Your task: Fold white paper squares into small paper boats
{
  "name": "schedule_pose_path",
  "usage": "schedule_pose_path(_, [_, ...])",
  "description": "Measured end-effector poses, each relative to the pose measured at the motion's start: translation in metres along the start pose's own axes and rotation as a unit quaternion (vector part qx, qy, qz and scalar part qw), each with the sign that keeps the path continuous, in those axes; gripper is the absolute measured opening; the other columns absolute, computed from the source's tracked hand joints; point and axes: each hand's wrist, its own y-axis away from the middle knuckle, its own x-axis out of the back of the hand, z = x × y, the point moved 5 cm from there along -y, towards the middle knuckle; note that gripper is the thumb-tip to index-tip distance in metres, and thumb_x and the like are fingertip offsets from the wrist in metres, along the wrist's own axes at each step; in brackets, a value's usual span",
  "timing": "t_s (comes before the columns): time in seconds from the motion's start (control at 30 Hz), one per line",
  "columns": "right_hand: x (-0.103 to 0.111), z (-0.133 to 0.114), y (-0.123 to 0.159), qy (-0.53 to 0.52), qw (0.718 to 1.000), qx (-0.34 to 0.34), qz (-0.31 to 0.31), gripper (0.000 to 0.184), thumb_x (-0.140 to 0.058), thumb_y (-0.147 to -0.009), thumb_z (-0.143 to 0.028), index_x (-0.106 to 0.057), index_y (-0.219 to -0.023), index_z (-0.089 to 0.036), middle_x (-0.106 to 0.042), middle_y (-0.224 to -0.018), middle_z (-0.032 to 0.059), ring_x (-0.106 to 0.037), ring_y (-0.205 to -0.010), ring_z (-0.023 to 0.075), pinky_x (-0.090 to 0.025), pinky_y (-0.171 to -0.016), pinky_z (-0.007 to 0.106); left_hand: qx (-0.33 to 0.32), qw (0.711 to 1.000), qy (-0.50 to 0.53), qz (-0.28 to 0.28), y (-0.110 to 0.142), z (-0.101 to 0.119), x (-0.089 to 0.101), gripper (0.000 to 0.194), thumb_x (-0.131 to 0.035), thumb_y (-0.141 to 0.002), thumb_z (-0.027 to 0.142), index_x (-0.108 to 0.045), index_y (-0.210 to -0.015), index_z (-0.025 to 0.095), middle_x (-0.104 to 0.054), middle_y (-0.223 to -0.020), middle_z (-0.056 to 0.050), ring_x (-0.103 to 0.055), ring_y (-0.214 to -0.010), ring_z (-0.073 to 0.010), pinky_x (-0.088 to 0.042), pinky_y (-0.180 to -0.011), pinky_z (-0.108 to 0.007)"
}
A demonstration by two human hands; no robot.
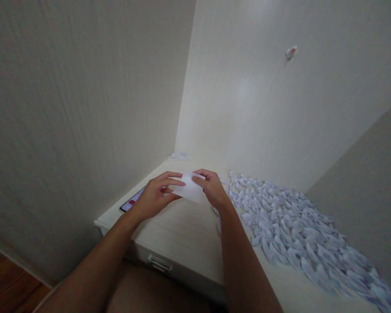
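Observation:
A small white sheet of paper (189,189) is held up over the tabletop between my two hands. My left hand (157,194) has its fingers on the sheet's left edge. At the upper right of the sheet, my right hand (211,186) pinches it, with the thumb on the face toward me and the fingers partly behind. Under and beside my left wrist lies a phone (130,203) with its screen lit, partly covered by the hand.
A large spread of folded white paper pieces (289,221) covers the right side of the white table (182,230). More white bits (179,156) lie in the back corner. Walls stand left and behind. A drawer handle (159,263) is on the front.

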Motion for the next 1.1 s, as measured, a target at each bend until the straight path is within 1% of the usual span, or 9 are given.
schedule_pose_path(0.1, [-0.003,-0.001,0.003,0.024,0.999,-0.003,-0.044,0.014,-0.078,-0.070,-0.032,-0.076,-0.078,-0.020,-0.070,-0.069,0.0000,-0.057,-0.058,0.0128,-0.044,-0.051,0.022,0.021,0.999,0.020,0.020,0.001,-0.002,-0.002,0.017,-0.081,-0.074,0.033,-0.083,-0.090,0.025,-0.070,-0.119,-0.011,-0.068,-0.105,-0.0275,-0.064,-0.069,-0.031])
schedule_pose_path(0.2, [-0.006,-0.002,0.002,0.012,0.998,0.001,-0.060,0.017,-0.079,-0.070,-0.031,-0.074,-0.082,-0.019,-0.070,-0.073,-0.0001,-0.058,-0.059,0.0118,-0.049,-0.053,0.021,0.042,0.996,0.062,0.055,0.000,-0.005,-0.005,0.015,-0.080,-0.076,0.035,-0.082,-0.082,0.022,-0.073,-0.106,-0.010,-0.070,-0.090,-0.0239,-0.065,-0.066,-0.031])
schedule_pose_path(0.33, [-0.010,-0.007,0.003,-0.070,0.997,0.010,-0.042,0.029,-0.077,-0.076,-0.045,-0.066,-0.093,-0.024,-0.072,-0.096,0.0030,-0.066,-0.078,0.0168,-0.060,-0.059,0.028,0.065,0.986,0.107,0.111,-0.001,-0.009,-0.003,0.020,-0.082,-0.073,0.036,-0.081,-0.080,0.018,-0.073,-0.091,-0.008,-0.068,-0.076,-0.0200,-0.067,-0.064,-0.033])
schedule_pose_path(0.47, [-0.015,-0.013,0.006,-0.103,0.993,0.020,-0.048,0.036,-0.080,-0.073,-0.051,-0.065,-0.087,-0.022,-0.071,-0.112,0.0058,-0.068,-0.087,0.0185,-0.064,-0.063,0.033,0.091,0.976,0.123,0.154,-0.001,-0.014,0.001,0.026,-0.088,-0.066,0.037,-0.078,-0.076,0.016,-0.072,-0.081,-0.006,-0.068,-0.070,-0.0190,-0.067,-0.061,-0.032])
schedule_pose_path(0.57, [-0.019,-0.012,0.006,-0.079,0.996,0.017,-0.038,0.033,-0.085,-0.069,-0.045,-0.072,-0.083,-0.018,-0.075,-0.099,0.0058,-0.069,-0.081,0.0178,-0.065,-0.065,0.032,0.099,0.974,0.128,0.156,-0.001,-0.018,0.001,0.031,-0.089,-0.064,0.036,-0.077,-0.083,0.015,-0.073,-0.081,-0.006,-0.070,-0.071,-0.0200,-0.067,-0.062,-0.033])
schedule_pose_path(0.67, [-0.019,-0.007,0.003,-0.071,0.997,0.013,-0.011,0.028,-0.086,-0.068,-0.040,-0.076,-0.081,-0.017,-0.075,-0.078,0.0032,-0.068,-0.069,0.0157,-0.064,-0.061,0.030,0.095,0.972,0.142,0.164,-0.001,-0.021,0.001,0.042,-0.090,-0.064,0.033,-0.075,-0.100,0.015,-0.074,-0.088,-0.007,-0.072,-0.075,-0.0205,-0.068,-0.062,-0.035])
schedule_pose_path(0.73, [-0.019,-0.005,0.001,-0.072,0.997,0.014,0.003,0.026,-0.086,-0.067,-0.038,-0.076,-0.078,-0.017,-0.074,-0.072,0.0023,-0.068,-0.065,0.0155,-0.063,-0.059,0.030,0.092,0.968,0.158,0.172,-0.002,-0.024,0.001,0.049,-0.089,-0.066,0.032,-0.073,-0.109,0.015,-0.074,-0.093,-0.007,-0.072,-0.077,-0.0200,-0.068,-0.063,-0.035])
schedule_pose_path(0.9, [-0.017,-0.005,0.000,-0.076,0.997,0.024,0.012,0.024,-0.085,-0.068,-0.036,-0.077,-0.078,-0.017,-0.076,-0.081,0.0041,-0.069,-0.069,0.0161,-0.063,-0.059,0.029,0.108,0.955,0.197,0.192,-0.001,-0.027,0.002,0.045,-0.089,-0.066,0.034,-0.075,-0.104,0.014,-0.069,-0.099,-0.007,-0.073,-0.081,-0.0193,-0.069,-0.067,-0.035])
schedule_pose_path(1.1, [-0.017,-0.006,0.001,-0.076,0.996,0.027,0.025,0.025,-0.086,-0.067,-0.036,-0.074,-0.077,-0.016,-0.077,-0.090,0.0060,-0.070,-0.075,0.0175,-0.064,-0.057,0.028,0.134,0.945,0.217,0.207,0.000,-0.028,0.004,0.045,-0.091,-0.062,0.034,-0.075,-0.098,0.012,-0.070,-0.089,-0.006,-0.072,-0.080,-0.0209,-0.069,-0.066,-0.037])
